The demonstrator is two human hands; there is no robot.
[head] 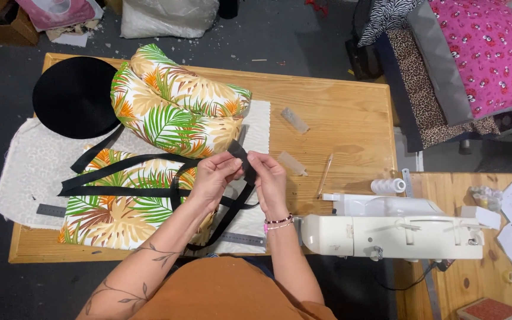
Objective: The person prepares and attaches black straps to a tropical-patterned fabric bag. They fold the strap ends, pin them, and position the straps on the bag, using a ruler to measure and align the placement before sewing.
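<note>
Black strap (pixel 239 155) end is being pinched between both hands, left hand (pixel 213 176) and right hand (pixel 269 178) close together, at 6 o'clock of the stuffed tropical-print cushion (pixel 179 101); strap remaining unsewn, sewing machine (pixel 389 232) sitting untouched at 3 o'clock.

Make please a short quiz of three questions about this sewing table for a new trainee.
1. True or false: both hands hold the end of the black strap.
2. What lies on the table directly right of the right hand? A) scissors B) a pen C) an iron
3. Fill in: the sewing machine is ____ in colour.

Key:
1. True; the left hand and the right hand pinch it with their fingers.
2. B, the pen.
3. White.
</note>
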